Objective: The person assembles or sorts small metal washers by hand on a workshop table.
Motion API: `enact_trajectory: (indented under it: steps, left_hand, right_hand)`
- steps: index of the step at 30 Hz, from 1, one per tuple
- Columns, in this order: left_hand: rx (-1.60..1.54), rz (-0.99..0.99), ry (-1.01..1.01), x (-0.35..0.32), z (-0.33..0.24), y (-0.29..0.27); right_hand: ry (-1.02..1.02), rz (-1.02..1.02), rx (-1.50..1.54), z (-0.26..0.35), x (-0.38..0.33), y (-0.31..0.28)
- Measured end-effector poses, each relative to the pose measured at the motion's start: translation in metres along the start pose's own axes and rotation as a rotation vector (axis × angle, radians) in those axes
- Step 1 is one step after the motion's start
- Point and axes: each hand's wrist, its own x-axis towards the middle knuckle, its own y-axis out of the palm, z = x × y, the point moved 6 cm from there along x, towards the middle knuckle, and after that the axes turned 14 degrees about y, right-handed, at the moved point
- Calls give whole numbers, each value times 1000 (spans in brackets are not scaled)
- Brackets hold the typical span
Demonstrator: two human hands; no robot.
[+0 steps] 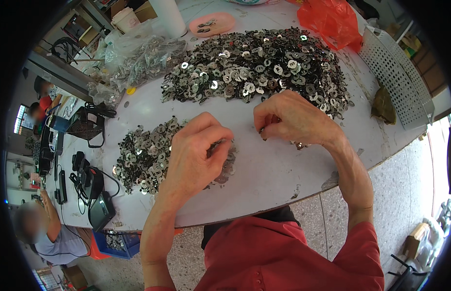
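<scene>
Small flat metal pieces, round with cut-out centres, form a large pile across the far middle of the white table. A smaller pile of similar pieces lies at the left. My left hand hovers at the right side of that smaller pile, its fingers curled toward the thumb; whatever they hold is hidden. At the near edge of the large pile, my right hand pinches a small metal piece between thumb and fingertips. A few loose pieces lie under the right wrist.
Clear bags of pieces, a white cylinder and a pink dish stand at the back. A red plastic bag and a perforated white basket are at right. Black adapters with cables lie left, near another person.
</scene>
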Motion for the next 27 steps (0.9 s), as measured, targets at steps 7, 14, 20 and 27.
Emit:
enact_trajectory:
  steps: [7,14,20,27]
  left_hand:
    - [-201,-25,7,-1,-5,9]
    - [-240,-95,48,0,-9,10]
    - [-460,-190,-72,-5,5,10]
    - [-497,-338,-90,-5,3,1]
  right_hand:
    - [54,43,250,11,0,6]
    - [52,91,373,14,2,9]
    - [43,219,653,11,2,8]
    - [190,333,888,13,-1,7]
